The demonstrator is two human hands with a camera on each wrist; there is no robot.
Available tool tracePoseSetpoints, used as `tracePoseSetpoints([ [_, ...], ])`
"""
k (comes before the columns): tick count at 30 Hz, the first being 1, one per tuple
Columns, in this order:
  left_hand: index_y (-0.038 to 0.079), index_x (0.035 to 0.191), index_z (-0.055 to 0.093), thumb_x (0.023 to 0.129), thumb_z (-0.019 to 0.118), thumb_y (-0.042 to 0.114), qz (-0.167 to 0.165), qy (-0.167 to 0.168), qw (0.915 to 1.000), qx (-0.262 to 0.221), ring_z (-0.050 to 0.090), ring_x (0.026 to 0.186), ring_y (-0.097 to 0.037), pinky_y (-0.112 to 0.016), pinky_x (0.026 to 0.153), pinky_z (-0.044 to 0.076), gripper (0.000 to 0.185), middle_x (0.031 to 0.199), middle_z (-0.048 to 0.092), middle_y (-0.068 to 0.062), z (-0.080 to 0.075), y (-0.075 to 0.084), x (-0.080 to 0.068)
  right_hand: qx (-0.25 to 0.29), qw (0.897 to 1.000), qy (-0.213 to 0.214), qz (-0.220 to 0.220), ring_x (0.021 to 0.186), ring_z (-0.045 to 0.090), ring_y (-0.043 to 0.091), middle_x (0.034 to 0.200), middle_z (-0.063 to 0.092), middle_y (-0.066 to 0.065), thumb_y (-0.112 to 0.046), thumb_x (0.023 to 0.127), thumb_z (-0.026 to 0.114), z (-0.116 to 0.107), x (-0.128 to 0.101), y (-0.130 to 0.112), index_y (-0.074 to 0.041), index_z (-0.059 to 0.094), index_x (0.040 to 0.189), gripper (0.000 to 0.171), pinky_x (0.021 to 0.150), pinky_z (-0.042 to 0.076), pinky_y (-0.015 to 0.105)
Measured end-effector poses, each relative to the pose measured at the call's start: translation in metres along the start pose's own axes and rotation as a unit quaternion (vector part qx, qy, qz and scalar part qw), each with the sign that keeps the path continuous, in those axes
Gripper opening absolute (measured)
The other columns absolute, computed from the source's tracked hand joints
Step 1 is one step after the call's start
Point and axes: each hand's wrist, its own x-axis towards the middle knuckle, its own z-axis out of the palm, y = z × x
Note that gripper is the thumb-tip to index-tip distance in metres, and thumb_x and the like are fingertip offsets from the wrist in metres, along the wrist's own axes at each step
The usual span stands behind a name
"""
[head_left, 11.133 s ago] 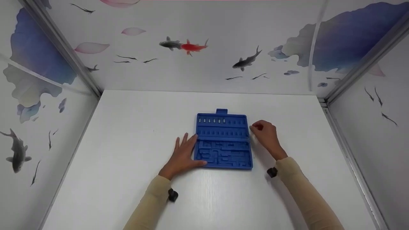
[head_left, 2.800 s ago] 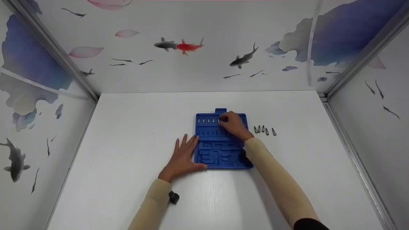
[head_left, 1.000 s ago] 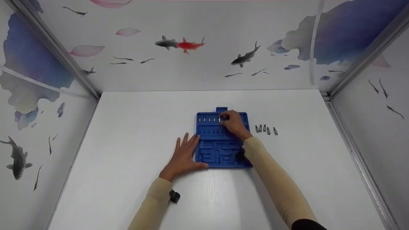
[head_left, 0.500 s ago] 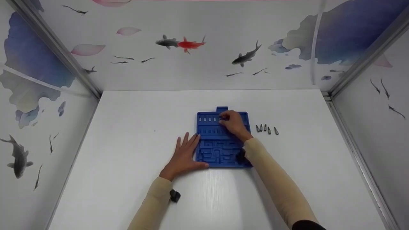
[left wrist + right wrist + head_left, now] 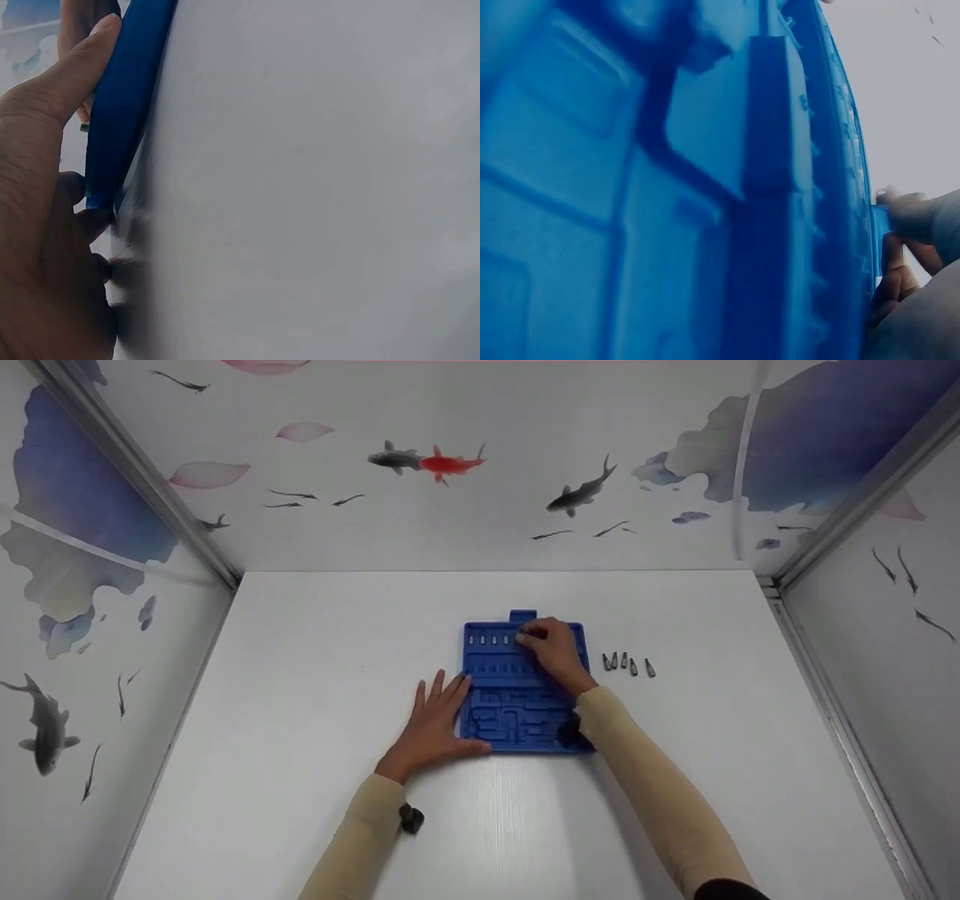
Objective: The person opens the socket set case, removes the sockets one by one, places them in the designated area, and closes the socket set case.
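A blue plastic case point(image 5: 491, 720) with moulded recesses lies on the white table. My left hand point(image 5: 431, 727) rests along its left side, fingers spread and fairly straight, thumb point(image 5: 90, 64) against the near edge. Over the far row of slots, my right hand point(image 5: 559, 656) pinches a small dark screwdriver bit point(image 5: 523, 631) between thumb and fingertips. That bit's end point(image 5: 84, 127) pokes out below the fingers in the left wrist view. Several bits point(image 5: 488, 640) stand upright in the row, left of the fingertips. The slots further right are partly behind the hand.
Several loose screwdriver bits point(image 5: 624, 661) lie on the table right of the case. A tab point(image 5: 523, 616) sticks out from the case's far edge. White panels printed with fish point(image 5: 574, 499) enclose the table at the back and both sides.
Since the oldest frame, several bits have gone from the row to the table on the right. In the last half second, the right fingers rise slightly with a bit; the left hand stays put.
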Motion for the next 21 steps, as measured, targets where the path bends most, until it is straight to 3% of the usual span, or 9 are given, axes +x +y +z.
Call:
tracePoseSetpoints([
  [4,0.016,0.179,0.016,0.082,0.078,0.081,-0.001,0.001,1.0,-0.002,-0.008,0.171,-0.034,-0.056,0.134,-0.013,0.133,0.185,0.015,-0.005,0.001,0.001,-0.001,0.039,0.999,0.009,-0.009,0.105,0.068,0.03,0.115,0.075,0.018,-0.008,0.102,0.079,-0.011,-0.005,-0.001,0.002,0.079,0.117,0.018,0.094,0.055,0.044],
  [12,0.015,0.178,0.016,0.081,0.078,0.082,-0.003,-0.002,1.0,0.004,-0.007,0.171,-0.035,-0.058,0.135,-0.012,0.133,0.185,0.016,-0.006,0.002,0.0,0.001,0.032,0.999,-0.008,-0.011,0.105,0.068,0.025,0.115,0.076,0.016,-0.009,0.103,0.079,-0.042,-0.034,0.001,0.002,0.078,0.116,0.017,0.093,0.054,0.036],
  [21,0.013,0.178,0.017,0.081,0.08,0.08,-0.001,-0.001,1.0,0.003,-0.006,0.171,-0.036,-0.059,0.134,-0.012,0.133,0.184,0.017,-0.008,0.002,0.0,0.0,0.025,0.999,0.007,0.041,0.097,0.064,0.022,0.11,0.075,0.016,-0.008,0.102,0.077,-0.085,-0.075,0.018,0.003,0.077,0.116,0.018,0.079,0.053,0.022],
])
